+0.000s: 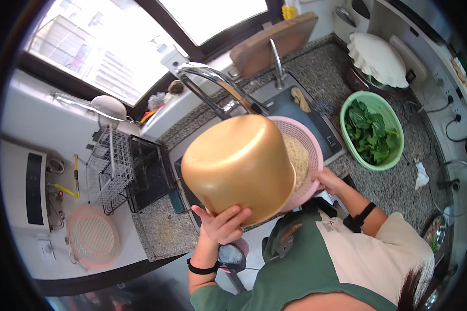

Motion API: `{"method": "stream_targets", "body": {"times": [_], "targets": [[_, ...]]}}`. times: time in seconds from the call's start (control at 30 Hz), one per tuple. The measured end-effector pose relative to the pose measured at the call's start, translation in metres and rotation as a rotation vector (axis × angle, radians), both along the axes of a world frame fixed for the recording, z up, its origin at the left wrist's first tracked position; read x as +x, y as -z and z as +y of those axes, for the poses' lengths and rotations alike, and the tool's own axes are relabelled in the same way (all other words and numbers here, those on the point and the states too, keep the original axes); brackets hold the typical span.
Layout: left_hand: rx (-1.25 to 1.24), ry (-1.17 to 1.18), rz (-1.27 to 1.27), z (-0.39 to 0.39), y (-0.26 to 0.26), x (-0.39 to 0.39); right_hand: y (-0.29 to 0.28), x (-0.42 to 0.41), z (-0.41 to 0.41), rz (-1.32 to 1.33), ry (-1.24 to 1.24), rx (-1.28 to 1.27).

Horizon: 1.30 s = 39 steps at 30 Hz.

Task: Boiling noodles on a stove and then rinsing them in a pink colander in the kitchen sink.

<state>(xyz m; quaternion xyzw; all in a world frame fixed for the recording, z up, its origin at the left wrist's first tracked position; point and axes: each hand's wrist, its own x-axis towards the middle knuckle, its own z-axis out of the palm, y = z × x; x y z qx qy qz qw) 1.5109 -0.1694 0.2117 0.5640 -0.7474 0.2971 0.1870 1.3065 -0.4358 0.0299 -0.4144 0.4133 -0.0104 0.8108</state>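
My left hand [222,225] grips a gold-coloured metal pot [233,167] from below its side, with the fingers spread on the outer wall. The pot is tipped far over, its base towards the window and its mouth towards the right. Beside that mouth is a pink plastic colander [315,155], whose rim my right hand [329,180] holds. Pale noodles [297,160] lie in the colander, partly hidden by the pot. Both vessels are over the kitchen sink [336,147]. The inside of the pot is out of sight.
A chrome faucet [222,77] arches close behind the pot. Right of the sink stands a green basin [401,145] of leafy greens [369,132]. A wooden cutting board [272,44] leans at the window. Wire dish racks [114,167] stand left, and a glass lid [449,186] lies far right.
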Motion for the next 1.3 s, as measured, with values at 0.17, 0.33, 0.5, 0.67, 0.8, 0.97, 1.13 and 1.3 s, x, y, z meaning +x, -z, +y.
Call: {"method": "stream_targets", "body": {"times": [0.17, 0.33, 0.5, 0.67, 0.8, 0.97, 1.13, 1.3], "targets": [[0.002, 0.002, 0.004, 0.016, -0.018, 0.000, 0.012, -0.010, -0.005, 0.004, -0.112, -0.059], [-0.140, -0.332, 0.211, 0.042, -0.038, 0.008, -0.004, -0.003, -0.005, 0.025, -0.050, -0.031], [-0.695, -0.470, 0.223, 0.065, -0.089, 0.058, -0.018, 0.000, 0.006, 0.026, 0.040, -0.045], [-1.000, -0.624, 0.064, 0.096, -0.155, 0.133, -0.015, 0.009, 0.003, 0.045, 0.023, -0.066], [-0.755, -0.806, -0.182, 0.118, -0.183, 0.188, 0.006, 0.010, -0.008, 0.027, 0.019, -0.018], [-0.444, -0.901, -0.312, 0.146, -0.169, 0.252, 0.001, 0.018, -0.007, 0.066, 0.091, -0.010], [-0.170, -0.878, -0.388, 0.151, -0.153, 0.275, -0.006, 0.024, -0.001, 0.074, 0.138, 0.014], [-0.081, -0.795, -0.414, 0.165, -0.134, 0.311, -0.018, 0.048, 0.007, 0.034, 0.206, 0.022]]}}
